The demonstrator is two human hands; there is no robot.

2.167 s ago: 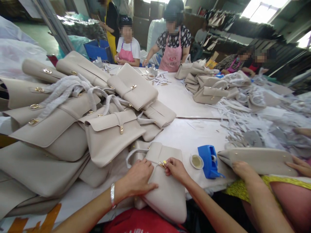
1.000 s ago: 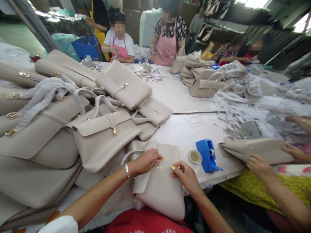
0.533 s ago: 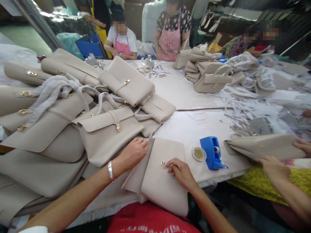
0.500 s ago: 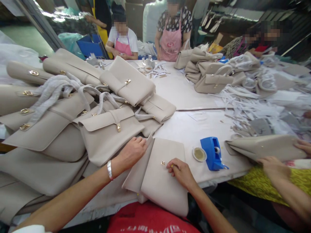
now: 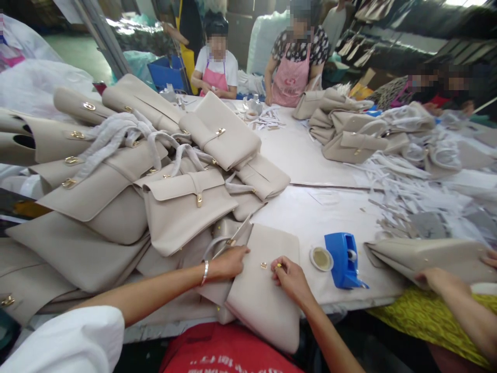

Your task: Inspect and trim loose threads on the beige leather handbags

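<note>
A beige handbag [image 5: 267, 305] lies at the table's near edge in front of me, with a small gold clasp piece [image 5: 263, 265] on its front panel. My left hand [image 5: 230, 262], with a silver bracelet at the wrist, has its fingers curled at the bag's left edge, by the raised flap. Over the front panel, just right of the clasp piece, my right hand [image 5: 290, 280] is closed in a pinch. A tiny yellow bit [image 5: 278, 265] shows at its fingertips; its kind is too small to make out.
Beige handbags [image 5: 190, 207] with wrapped handles are heaped at left. A blue tape dispenser [image 5: 341, 261] and a small round dish [image 5: 321, 258] stand to the right. Beyond them, a co-worker's hands hold another bag [image 5: 435, 256]. Paper strips and more bags lie behind.
My left hand has come down and nearer to me along the flap side of the bag. The right hand keeps its pinch beside the clasp piece. The view has turned left.
</note>
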